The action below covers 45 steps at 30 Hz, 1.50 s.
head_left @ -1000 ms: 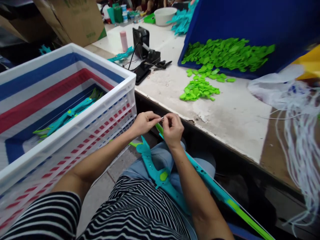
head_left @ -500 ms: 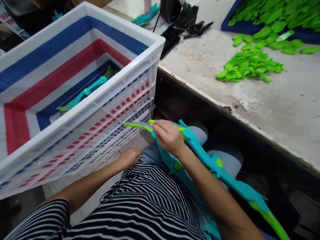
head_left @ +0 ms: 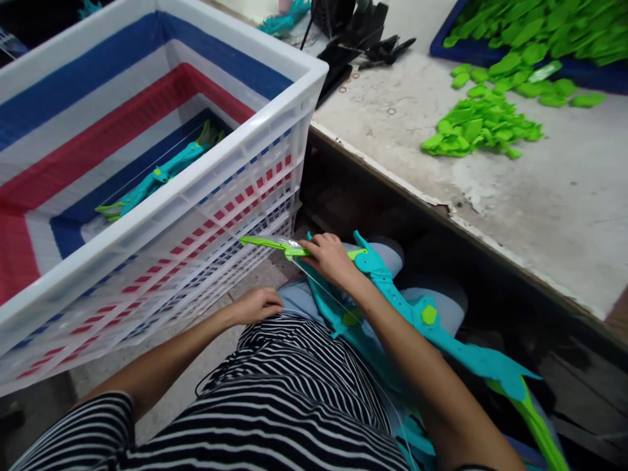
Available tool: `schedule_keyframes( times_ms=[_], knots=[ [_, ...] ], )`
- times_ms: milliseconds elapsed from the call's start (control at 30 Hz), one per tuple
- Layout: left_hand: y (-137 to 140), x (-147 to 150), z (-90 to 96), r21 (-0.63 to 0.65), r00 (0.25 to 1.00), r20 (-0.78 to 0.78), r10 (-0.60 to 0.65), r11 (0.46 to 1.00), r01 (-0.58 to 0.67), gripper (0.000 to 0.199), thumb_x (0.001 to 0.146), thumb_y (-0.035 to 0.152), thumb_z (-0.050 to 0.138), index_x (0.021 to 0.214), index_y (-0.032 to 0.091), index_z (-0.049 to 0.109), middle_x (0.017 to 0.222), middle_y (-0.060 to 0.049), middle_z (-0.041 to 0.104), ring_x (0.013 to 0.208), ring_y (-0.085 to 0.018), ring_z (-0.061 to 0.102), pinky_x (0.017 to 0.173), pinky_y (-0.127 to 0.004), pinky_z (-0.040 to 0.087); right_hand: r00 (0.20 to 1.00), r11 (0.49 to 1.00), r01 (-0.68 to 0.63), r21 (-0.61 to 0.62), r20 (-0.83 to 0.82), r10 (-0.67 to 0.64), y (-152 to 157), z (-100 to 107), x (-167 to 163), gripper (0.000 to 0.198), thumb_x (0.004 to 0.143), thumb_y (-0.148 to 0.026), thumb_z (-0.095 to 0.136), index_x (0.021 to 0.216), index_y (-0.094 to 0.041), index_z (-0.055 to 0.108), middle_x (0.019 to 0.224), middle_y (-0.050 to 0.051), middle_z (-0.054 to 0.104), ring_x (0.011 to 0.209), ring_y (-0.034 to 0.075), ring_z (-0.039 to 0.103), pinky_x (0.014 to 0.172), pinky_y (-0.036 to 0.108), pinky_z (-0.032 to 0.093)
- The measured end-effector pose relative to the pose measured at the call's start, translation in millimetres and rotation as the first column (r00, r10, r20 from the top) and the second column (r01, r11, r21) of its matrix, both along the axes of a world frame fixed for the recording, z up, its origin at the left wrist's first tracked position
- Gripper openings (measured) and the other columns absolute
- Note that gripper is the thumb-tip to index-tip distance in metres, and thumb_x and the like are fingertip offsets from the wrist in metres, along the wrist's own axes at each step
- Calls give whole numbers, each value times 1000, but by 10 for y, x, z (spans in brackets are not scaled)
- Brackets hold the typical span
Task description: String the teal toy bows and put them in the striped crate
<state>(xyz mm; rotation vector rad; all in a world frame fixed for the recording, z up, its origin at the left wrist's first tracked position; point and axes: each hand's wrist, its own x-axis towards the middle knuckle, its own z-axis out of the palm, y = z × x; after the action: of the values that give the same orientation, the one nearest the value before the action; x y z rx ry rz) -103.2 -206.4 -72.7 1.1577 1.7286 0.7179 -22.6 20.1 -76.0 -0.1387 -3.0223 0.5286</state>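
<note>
Clock positions taken from the right hand.

Right hand (head_left: 328, 258): fingers bent over and gripping the near toy bow (head_left: 328, 307), close to its green tip (head_left: 262, 243); the tip projects toward 9 o'clock. Bow: blue-green, slanting down across the lap toward 5 o'clock, partly hidden by the forearm. Bowstring (head_left: 324, 286): thin, pale, leaving the tip beneath the hand and running toward 5 o'clock.

Left hand (head_left: 258, 305): at 8 o'clock, fingers curled, thumb and fingertips closed on a thin pale thread (head_left: 290, 309); its far end cannot be told.

Second bow (head_left: 429, 317): same colours, at 4 o'clock, lying along the legs, green at its ends.

Crate (head_left: 235, 140): white plastic, at 10 o'clock, striped lining (head_left: 118, 140); blue-green bows (head_left: 159, 174) lie inside.

Table (head_left: 540, 216): at 3 o'clock, bearing loose green pieces (head_left: 478, 124) and, at 2 o'clock, a blue tray (head_left: 445, 29) of more.
</note>
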Motion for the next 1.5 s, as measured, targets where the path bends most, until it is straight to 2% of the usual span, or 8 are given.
schedule_keyframes(
  times_ms=[167,333,433,600,700,900,1033,1500],
  knots=[
    [104,83,43,-110,906,300,297,955,-276,19,72,33,64,63,16,65,73,-3,64,68,-14,54,70,-26,41,971,975,188,-117,-129,-203,501,-124,7,41,84,-26,56,124,-18,58,102,12,61,98,27,52,93,51,39],
    [268,301,208,-339,277,816,507,808,-481,36,60,37,75,50,16,48,73,-6,68,79,-20,63,84,-36,46,899,967,88,-240,-399,-181,296,39,-101,42,81,-14,47,121,-18,57,114,11,58,109,25,51,102,51,36],
    [356,439,271,-324,86,916,392,849,-418,42,59,43,79,49,16,48,56,-1,61,67,-19,64,86,-42,47,938,978,-60,-199,-346,-13,-199,113,-305,38,85,-16,48,123,-17,55,116,13,57,110,24,50,97,44,41],
    [390,577,318,-304,200,912,359,917,-260,43,54,38,85,83,12,67,68,-6,69,68,-20,67,75,-35,50,980,970,161,-184,144,-135,-571,9,-571,45,83,-12,56,128,-17,54,113,18,56,106,28,53,89,44,46],
    [361,575,395,-282,257,908,330,937,-206,47,55,43,84,86,12,65,64,-6,68,55,-17,63,59,-28,48,992,878,122,-462,85,-93,-435,-40,-469,44,81,-19,65,124,-18,58,111,13,58,103,24,55,91,40,45],
    [427,258,728,-175,394,799,454,803,-570,39,62,47,78,71,14,59,45,3,53,38,-4,37,41,-18,21,991,204,52,-978,24,-135,-250,-68,-5,55,72,-38,72,123,-23,60,115,5,65,102,20,60,89,35,49],
    [595,-33,858,-7,423,648,634,560,-828,40,56,48,79,71,14,63,45,5,49,40,-4,34,42,-19,21,963,-48,159,-986,166,-211,-255,-75,134,60,63,-39,79,119,-25,64,109,4,69,91,20,64,81,35,53],
    [741,-231,739,216,581,376,722,541,-813,31,67,44,68,71,14,68,49,3,54,47,-8,46,48,-21,36,942,-111,195,-974,218,-255,-237,-39,122,61,58,-37,82,116,-25,66,112,6,68,98,23,63,83,39,54]
  ],
)
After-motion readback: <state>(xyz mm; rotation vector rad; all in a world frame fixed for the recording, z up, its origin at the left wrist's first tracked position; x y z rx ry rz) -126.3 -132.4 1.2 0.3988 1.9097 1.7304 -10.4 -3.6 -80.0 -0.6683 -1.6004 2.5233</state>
